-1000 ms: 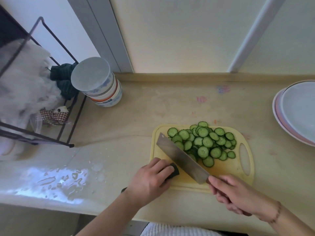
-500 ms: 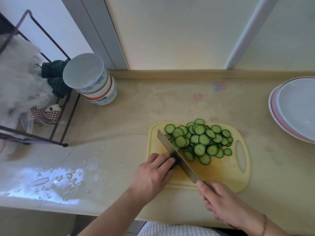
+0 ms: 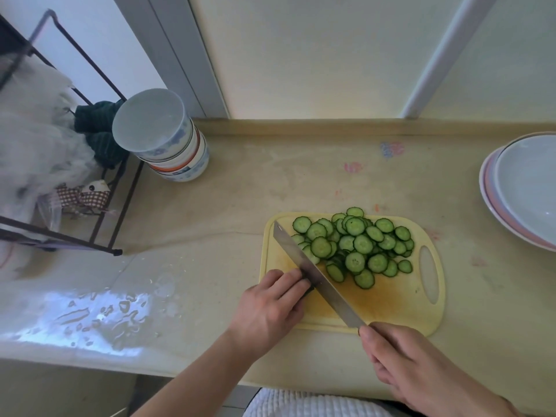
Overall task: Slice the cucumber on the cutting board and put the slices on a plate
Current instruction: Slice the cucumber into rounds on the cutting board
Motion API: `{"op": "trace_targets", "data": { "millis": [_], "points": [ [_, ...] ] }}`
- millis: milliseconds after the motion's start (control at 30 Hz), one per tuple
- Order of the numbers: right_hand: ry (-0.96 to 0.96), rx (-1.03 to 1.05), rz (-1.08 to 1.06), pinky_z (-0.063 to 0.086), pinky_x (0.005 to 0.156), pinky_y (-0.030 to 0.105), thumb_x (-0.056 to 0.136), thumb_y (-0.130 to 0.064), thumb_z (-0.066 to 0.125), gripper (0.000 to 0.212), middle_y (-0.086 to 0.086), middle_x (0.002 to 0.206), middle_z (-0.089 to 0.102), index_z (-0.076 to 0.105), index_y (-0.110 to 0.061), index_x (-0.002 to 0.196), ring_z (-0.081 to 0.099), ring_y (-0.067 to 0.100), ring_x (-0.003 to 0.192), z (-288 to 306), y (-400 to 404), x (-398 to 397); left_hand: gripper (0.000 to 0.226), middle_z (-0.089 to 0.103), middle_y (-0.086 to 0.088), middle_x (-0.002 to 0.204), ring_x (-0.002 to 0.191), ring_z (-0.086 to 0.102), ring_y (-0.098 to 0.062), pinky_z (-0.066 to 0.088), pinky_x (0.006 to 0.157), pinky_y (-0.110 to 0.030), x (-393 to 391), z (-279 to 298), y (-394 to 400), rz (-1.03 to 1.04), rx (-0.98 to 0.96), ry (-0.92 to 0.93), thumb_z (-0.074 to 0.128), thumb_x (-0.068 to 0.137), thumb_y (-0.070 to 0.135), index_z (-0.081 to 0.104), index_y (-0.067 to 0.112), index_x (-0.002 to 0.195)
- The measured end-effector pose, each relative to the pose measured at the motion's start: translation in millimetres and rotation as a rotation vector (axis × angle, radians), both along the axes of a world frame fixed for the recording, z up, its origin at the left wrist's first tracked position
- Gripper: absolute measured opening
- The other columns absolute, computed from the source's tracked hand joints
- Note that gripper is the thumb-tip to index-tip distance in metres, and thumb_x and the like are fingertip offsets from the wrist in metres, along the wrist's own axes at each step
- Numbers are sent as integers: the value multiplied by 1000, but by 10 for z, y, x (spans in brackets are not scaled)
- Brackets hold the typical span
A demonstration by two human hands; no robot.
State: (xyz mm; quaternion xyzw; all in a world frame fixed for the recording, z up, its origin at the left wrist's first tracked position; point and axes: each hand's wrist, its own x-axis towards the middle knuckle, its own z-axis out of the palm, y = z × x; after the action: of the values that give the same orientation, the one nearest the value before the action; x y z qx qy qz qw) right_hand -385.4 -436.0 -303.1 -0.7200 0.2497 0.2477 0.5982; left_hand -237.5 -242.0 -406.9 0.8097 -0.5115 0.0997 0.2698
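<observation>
Last cuts on the cucumber stub [image 3: 310, 288].
Left hand [image 3: 270, 305] pins the stub with curled fingers; right hand [image 3: 415, 365] grips the knife [image 3: 316, 275]; plating the slices [image 3: 355, 245] likely follows.

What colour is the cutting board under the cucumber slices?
Pale yellow; the cutting board shows best in the head view, the only one.

Soft, even daylight, with a glare patch at lower left.

We see the pale beige surface [image 3: 228, 206] lit gently, its shadows faint; a bright bluish reflection glints off the wet patch [image 3: 90, 317] near the front edge. The wide lens bows the wall lines and stretches the corners. The white fluffy mass [image 3: 33, 139] at far left is smeared and soft, while the centre stays sharp.
</observation>
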Motion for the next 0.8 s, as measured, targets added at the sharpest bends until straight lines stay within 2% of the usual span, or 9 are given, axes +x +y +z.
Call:
{"op": "trace_targets", "data": {
  "millis": [100, 233, 400, 600, 800],
  "points": [
    [-13, -44, 15, 28, 46, 19, 73, -87, 40, 65, -8, 55, 36, 45, -22, 67, 32, 9, 52, -34, -8, -24, 21, 66, 3, 117, 87, 65, -24, 55, 58, -35, -1, -9, 6, -3, -4, 3, 64, 94, 12, 65, 18, 115],
    [-9, -56, 26, 28, 48, 21, 77, -77, 40, 53, -9, 53, 37, 46, -26, 65, 33, 8, 51, -20, -14, -8, 18, 67, 2, 117, 87, 64, -25, 55, 57, -35, -3, -14, 12, -8, 15, 9, 64, 95, 12, 69, 17, 111],
    [-12, -87, 74, 29, 46, 18, 83, -72, 38, 53, -10, 52, 38, 45, -22, 68, 33, 7, 50, -10, -29, 6, 19, 65, 3, 119, 88, 63, -25, 54, 58, -34, 2, -16, 22, -20, 12, -1, 64, 95, 11, 68, 17, 112],
    [25, -43, 128, 27, 42, 11, 100, -49, 35, 44, -10, 51, 33, 40, -14, 73, 28, 3, 42, 17, -41, 125, 17, 65, 1, 117, 88, 62, -25, 54, 59, -34, 11, -8, 18, -25, 30, -1, 59, 98, 13, 70, 15, 111],
    [16, -150, 181, 30, 44, 15, 97, -53, 34, 46, -9, 50, 39, 43, -17, 72, 34, 2, 41, -240, 23, 247, 20, 68, 2, 118, 83, 63, -25, 54, 55, -35, 1, -32, 14, 9, 37, 19, 65, 92, 12, 74, 15, 109]
  ]
}}
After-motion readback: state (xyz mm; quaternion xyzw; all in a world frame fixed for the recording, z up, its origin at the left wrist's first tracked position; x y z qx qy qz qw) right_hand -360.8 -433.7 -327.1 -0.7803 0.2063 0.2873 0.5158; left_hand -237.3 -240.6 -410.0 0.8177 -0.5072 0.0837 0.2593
